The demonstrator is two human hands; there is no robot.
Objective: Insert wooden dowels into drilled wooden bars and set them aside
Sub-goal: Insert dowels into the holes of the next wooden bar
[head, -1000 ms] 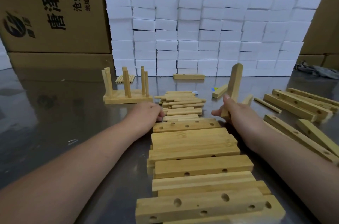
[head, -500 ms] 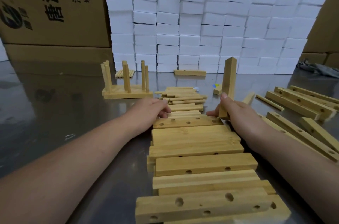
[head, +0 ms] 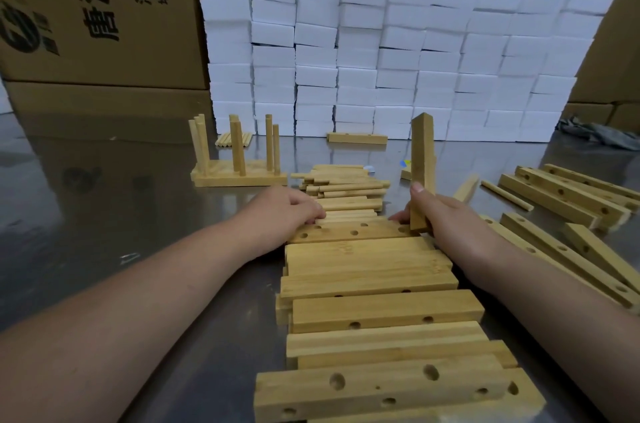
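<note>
Head view shows my right grip wrapped round the lower end of a drilled bar, which stands upright at the far end of the row of bars on the surface; my left grip curls over the dowel pile, and I cannot tell whether it pinches one; held so low, the bar could tip and knock the row; a dowel fetched blind may meet its hole skewed and jam; cardboard boxes behind read 唐泽, 沧州唐泽 and 地址, plus a large A.
</note>
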